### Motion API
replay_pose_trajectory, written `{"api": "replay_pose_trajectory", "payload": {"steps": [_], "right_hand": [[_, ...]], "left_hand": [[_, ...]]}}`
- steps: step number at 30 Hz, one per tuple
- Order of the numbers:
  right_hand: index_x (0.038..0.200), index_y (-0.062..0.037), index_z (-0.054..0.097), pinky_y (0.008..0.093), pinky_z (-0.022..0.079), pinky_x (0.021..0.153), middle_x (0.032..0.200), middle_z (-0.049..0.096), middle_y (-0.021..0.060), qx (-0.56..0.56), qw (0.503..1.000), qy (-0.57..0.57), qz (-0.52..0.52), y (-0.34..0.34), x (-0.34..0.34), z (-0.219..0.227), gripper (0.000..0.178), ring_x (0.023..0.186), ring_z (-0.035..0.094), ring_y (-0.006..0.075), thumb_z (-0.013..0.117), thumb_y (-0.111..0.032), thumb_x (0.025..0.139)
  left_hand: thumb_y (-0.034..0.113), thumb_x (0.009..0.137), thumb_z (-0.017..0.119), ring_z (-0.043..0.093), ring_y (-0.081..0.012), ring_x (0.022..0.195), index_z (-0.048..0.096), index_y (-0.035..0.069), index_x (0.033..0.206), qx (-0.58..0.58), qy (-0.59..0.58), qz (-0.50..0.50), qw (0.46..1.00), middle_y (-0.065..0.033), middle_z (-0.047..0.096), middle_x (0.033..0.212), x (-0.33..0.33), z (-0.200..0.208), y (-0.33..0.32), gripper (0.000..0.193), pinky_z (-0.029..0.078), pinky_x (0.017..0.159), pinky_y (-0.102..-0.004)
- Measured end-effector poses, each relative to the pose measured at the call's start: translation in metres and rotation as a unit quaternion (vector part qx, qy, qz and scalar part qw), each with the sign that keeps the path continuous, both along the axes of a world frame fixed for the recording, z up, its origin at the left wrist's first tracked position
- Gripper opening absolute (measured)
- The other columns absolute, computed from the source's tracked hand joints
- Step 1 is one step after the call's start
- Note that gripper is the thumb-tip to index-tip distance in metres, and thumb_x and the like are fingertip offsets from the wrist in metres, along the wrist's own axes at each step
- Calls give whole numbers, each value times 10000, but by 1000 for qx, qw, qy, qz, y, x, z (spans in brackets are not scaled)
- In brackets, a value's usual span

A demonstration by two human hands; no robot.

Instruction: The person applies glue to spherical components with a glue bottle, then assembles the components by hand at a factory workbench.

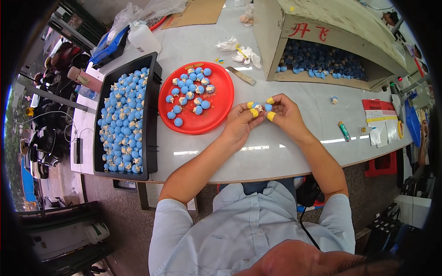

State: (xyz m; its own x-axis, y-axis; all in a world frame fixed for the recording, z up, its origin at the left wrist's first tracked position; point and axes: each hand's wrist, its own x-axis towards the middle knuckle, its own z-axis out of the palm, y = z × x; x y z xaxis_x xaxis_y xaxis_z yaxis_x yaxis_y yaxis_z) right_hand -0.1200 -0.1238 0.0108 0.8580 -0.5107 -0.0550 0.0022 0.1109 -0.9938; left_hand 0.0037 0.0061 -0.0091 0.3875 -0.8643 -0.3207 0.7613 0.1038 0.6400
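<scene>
Both hands meet over the table, just right of a red round tray (pixel 198 126). Yellow tape or cots cover several of my fingertips. My left hand (pixel 240 122) pinches a small cream-coloured piece (pixel 258 108). Between the fingertips of my right hand (pixel 288 116) is a small blue rounded piece (pixel 268 107). The two pieces are side by side; whether they touch or are joined I cannot tell. On the tray lie several small blue balls (pixel 178 122), many with cream parts. A black bin (pixel 153 115) further left is heaped with similar blue-and-cream balls (pixel 122 129).
A beige metal box (pixel 271 46) at the back right holds many blue pieces (pixel 317 60). A flat scraper-like tool (pixel 241 76) lies behind the tray, near crumpled tissues (pixel 246 55). To the right are a single ball (pixel 334 100), a green tube (pixel 344 131) and a tape roll (pixel 400 129).
</scene>
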Motion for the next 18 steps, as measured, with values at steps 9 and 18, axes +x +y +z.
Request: {"api": "replay_pose_trajectory", "payload": {"steps": [9,18], "right_hand": [[1020,-23,565,223,446,662,962,582,57,-228,972,-41,-29,5,0,-10,298,831,569,115,647,52,743],[1002,-8,574,246,458,707,971,601,51,-207,977,-33,-45,-4,-1,-4,227,840,569,118,619,41,785]], "left_hand": [[87,917,581,608,-174,1028,493,16,1095,13,-30,-10,999,-107,603,1086,-2,-4,0,210,516,903,-283],[79,941,534,626,-208,1024,487,18,1107,4,22,-32,999,-150,599,1126,1,4,0,182,540,882,-299]]}}
